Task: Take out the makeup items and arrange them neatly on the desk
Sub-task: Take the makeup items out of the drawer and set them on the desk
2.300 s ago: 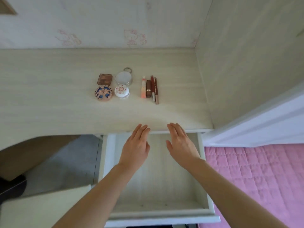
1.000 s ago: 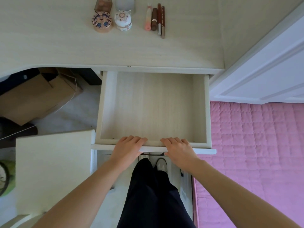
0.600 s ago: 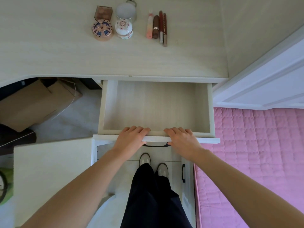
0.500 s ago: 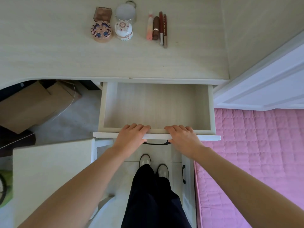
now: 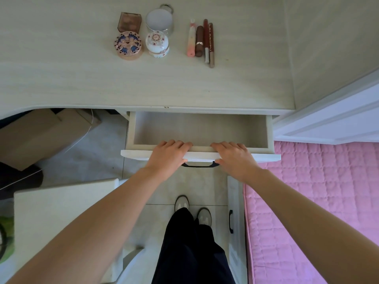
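Makeup lies in tidy rows on the pale wooden desk [image 5: 61, 74]: a brown square compact [image 5: 129, 21], a round white case [image 5: 159, 19], an ornate pink-and-blue round compact [image 5: 128, 45], a white domed jar [image 5: 157, 44], a pink tube [image 5: 191, 38], a brown lipstick [image 5: 199, 41] and two pencils [image 5: 209, 44]. Below the desk edge the drawer [image 5: 201, 130] stands partly out, its inside bare. My left hand [image 5: 168, 156] and my right hand [image 5: 233, 158] grip the white drawer front [image 5: 201, 155], fingers curled over its top edge, either side of the dark handle [image 5: 198, 165].
Cardboard boxes [image 5: 41, 138] sit under the desk at left. A white stool top [image 5: 61, 212] is at lower left. A pink quilt [image 5: 317, 201] and a white door [image 5: 338, 119] are on the right. My dark trousers [image 5: 190, 249] and shoes are below the drawer.
My hands left the desk edge and took the drawer front. The drawer has since slid inward under the desk, so less of its inside shows.
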